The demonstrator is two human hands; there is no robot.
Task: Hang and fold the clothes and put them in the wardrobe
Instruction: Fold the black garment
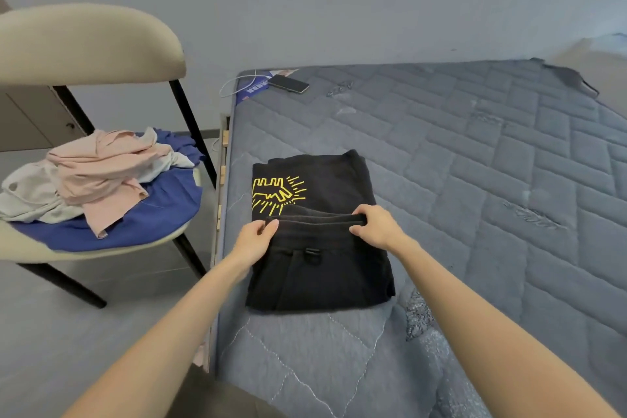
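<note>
- The black garment [322, 276] is laid near the front-left edge of the mattress [475, 180]. Its far edge is doubled over, and a small buckle shows on its upper face.
- That far edge is gripped at both ends. The left corner is pinched by the left hand [257, 236] and the right corner is clasped under the curled fingers of the right hand [375, 226]. The hands are held apart.
- For a clean fold, the edge should be kept taut and level between the two hands, carried over in one motion, set square on the layer below, then smoothed flat.
- A folded black shirt with a yellow print [276, 193] lies just beyond, touching the garment and seemingly partly under it. It should not be dragged askew.
- To the left, a chair [84, 41] holds a loose pile of clothes [98, 176] in pink, pale and blue. Much of the task is judged to remain.
- Farthest off, a phone [289, 83] and a white cable [234, 85] lie at the mattress's far-left corner.
</note>
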